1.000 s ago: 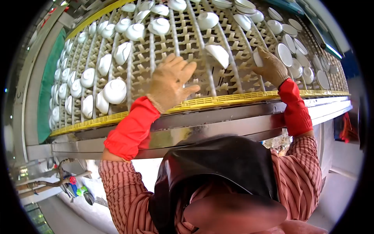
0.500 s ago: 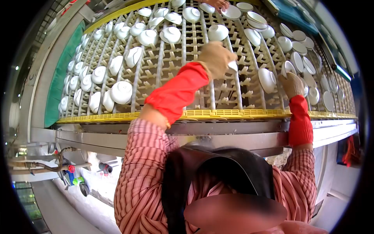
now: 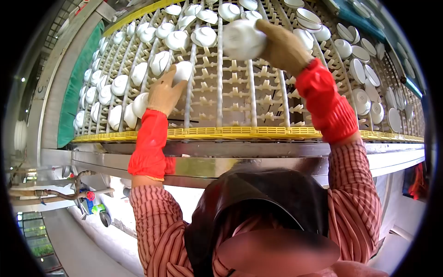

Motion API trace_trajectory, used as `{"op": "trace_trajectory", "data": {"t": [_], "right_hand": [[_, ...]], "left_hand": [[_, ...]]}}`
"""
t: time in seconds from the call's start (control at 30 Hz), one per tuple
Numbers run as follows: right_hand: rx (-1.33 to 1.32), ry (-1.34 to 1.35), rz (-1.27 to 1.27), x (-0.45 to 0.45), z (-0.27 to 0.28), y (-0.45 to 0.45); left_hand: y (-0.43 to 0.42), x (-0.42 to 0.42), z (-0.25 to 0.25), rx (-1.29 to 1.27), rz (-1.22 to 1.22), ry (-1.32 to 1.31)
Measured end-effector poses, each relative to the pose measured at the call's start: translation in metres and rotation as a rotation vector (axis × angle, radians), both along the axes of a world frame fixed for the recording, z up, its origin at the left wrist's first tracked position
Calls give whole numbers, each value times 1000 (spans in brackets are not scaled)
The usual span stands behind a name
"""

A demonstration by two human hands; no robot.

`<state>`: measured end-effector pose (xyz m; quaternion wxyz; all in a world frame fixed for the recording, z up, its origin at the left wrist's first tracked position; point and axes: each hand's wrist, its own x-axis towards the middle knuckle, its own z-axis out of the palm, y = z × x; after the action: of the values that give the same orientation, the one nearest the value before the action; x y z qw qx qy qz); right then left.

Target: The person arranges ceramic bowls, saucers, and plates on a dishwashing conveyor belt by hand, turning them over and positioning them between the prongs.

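My left hand, in a tan glove with a red sleeve cover, is closed on a small white bowl at the left-centre of the pegged rack. The bowl is tilted, and my fingers hide part of it. Higher up, my gloved right hand grips a larger white bowl, its edges smeared by motion. This bowl is held above the pegs. Another white bowl lies partly behind my left wrist.
Rows of white bowls lean among the pegs on the left. More white dishes stand to the right. A yellow edge strip and a metal rail run along the near side. A green flap borders the left end.
My left hand has moved left across the rack with the small bowl. My right hand has come up and left from the right side, now with a bowl. The other person's hand at the top is gone.
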<state>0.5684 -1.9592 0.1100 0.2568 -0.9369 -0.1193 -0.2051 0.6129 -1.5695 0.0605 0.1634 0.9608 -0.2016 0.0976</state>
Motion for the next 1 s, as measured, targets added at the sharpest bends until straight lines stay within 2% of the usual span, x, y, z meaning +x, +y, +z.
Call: {"op": "trace_trajectory", "data": {"t": [0.07, 0.1, 0.13, 0.17, 0.2, 0.23, 0.27, 0.33, 0.37, 0.4, 0.5, 0.6, 0.73, 0.77, 0.87, 0.9, 1.0], "right_hand": [[62, -96, 270, 22, -34, -7], [-98, -167, 240, 15, -31, -9], [-90, -247, 203, 18, -48, -18], [452, 15, 163, 14, -60, -24], [994, 278, 95, 3, -67, -36], [590, 184, -23, -11, -66, -64], [428, 87, -119, -24, -71, -91], [185, -17, -403, -53, -77, -144], [-99, -43, -632, -68, -76, -166], [-122, 225, -762, -83, -61, -183], [-266, 261, -955, -126, -88, -264], [-411, 388, -878, -145, -89, -290], [-389, 543, -886, -130, -75, -297], [-365, 378, -820, -122, -95, -312], [-477, 744, -624, -84, -90, -327], [-414, 656, -744, -71, -101, -323], [-326, 502, -666, -60, -106, -312]], "left_hand": [[-3, -11, 17, -26, 77, 35], [-3, -13, 18, -4, 105, -43], [-3, -13, 18, 17, 130, -120], [-5, -10, 15, 36, 148, -190], [1, 1, 4, -12, 24, -328], [7, 9, -6, 38, -30, -380], [3, 11, -11, 82, -97, -436], [-17, 10, -11, -5, -242, -436], [-28, 4, -12, 77, -248, -459], [-38, 4, -16, 71, -287, -456], [-75, -10, -11, 53, -357, -391], [-107, -29, -12, 168, -319, -456], [-156, -61, 3, -12, -466, -283], [-164, -70, 5, 20, -511, -300], [-195, -101, 12, -35, -627, -324], [-203, -111, 13, -56, -622, -286], [-220, -132, 18, -82, -593, -207]]}}
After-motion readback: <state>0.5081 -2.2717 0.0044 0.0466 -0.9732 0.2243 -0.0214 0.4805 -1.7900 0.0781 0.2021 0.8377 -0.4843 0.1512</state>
